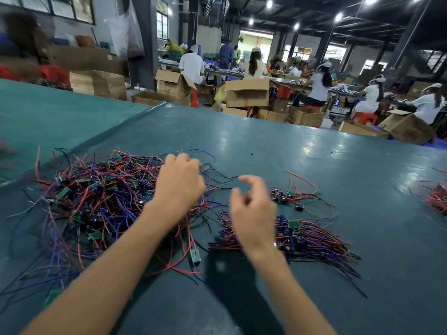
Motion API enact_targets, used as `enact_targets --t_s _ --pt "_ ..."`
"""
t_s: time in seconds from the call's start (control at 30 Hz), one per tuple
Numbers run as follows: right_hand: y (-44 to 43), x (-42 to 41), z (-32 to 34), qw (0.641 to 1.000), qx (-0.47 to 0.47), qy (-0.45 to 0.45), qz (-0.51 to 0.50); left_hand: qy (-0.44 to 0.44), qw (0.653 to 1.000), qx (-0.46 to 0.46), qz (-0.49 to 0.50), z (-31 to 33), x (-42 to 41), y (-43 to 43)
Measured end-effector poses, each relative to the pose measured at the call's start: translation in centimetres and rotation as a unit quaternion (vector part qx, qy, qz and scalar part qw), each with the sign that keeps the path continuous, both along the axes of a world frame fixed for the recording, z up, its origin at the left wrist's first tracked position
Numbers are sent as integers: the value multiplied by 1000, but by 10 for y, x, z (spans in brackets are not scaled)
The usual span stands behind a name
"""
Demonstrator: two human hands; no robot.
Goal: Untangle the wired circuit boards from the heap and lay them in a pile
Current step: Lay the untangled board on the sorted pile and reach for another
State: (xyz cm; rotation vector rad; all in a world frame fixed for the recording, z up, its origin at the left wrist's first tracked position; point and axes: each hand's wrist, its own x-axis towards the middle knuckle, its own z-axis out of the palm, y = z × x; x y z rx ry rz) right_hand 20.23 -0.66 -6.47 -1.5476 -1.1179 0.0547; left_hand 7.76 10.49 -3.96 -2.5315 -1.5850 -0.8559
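A tangled heap (96,197) of small green circuit boards with red, blue and black wires covers the left of the green table. My left hand (180,182) reaches down into the heap's right edge, fingers curled among the wires; whether it grips one is hidden. A neater pile (312,238) of boards with wires laid to the right lies at centre right. My right hand (254,211) hovers blurred above that pile's left end, fingers loosely curled and holding nothing. One loose board (195,255) lies between heap and pile.
A small cluster of boards (287,197) sits beyond the pile. Another wire bundle (437,199) lies at the right edge. The green table (314,151) stretches far ahead. Cardboard boxes (246,91) and seated workers fill the room behind.
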Motion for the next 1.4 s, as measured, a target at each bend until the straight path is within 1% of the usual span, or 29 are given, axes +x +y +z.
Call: enact_targets --t_s 0.07,0.13,0.17,0.2,0.33,0.43,0.5,0.57,0.63,0.7,0.83,0.9,0.97,1.0,1.07,1.13,1.17,1.2,1.27,1.33,1.4 --pt "9 -25 -26 990 -89 -108 35 111 986 -87 84 7 -22 21" --pt "11 -39 -48 968 -136 -209 37 203 959 -152 124 6 -44 36" --pt "9 -43 -55 959 -145 -241 43 235 950 -156 131 3 -52 41" --pt "7 -43 -59 955 -142 -256 54 255 948 -142 129 0 -58 45" --pt "0 -35 -61 960 -95 -250 87 284 952 -64 98 -4 -62 45" --pt "-4 -34 -60 963 -84 -236 96 308 948 -23 73 -3 -60 44" --pt "-4 -34 -58 964 -84 -230 105 330 942 -32 55 -4 -59 43" --pt "-5 -34 -57 965 -83 -223 115 354 931 -71 48 -2 -59 44" --pt "-8 -34 -57 966 -81 -214 125 357 926 -113 48 3 -60 45" --pt "-9 -35 -58 965 -74 -217 125 346 931 -112 38 9 -62 45" --pt "-12 -39 -57 958 -66 -251 124 340 940 -17 9 14 -66 40" --pt "-11 -38 -58 959 -69 -244 125 339 939 47 -9 13 -68 35" --pt "-10 -37 -59 962 -71 -230 125 317 945 77 -33 11 -71 32" --pt "-10 -37 -60 964 -70 -226 125 294 953 65 -47 11 -72 32" --pt "-10 -37 -59 965 -68 -223 122 234 969 -13 -75 15 -76 32" --pt "-10 -37 -59 965 -72 -221 122 184 972 -106 -104 21 -80 34" --pt "-10 -37 -58 965 -76 -219 123 171 966 -152 -118 24 -82 35" --pt "-10 -36 -59 965 -81 -218 124 169 957 -196 -135 26 -84 36" --pt "-10 -36 -58 965 -87 -213 126 209 933 -244 -162 31 -87 39" --pt "-10 -37 -58 966 -87 -208 129 245 926 -237 -163 32 -88 44" --pt "-10 -36 -58 965 -86 -209 131 258 929 -221 -149 32 -87 49"
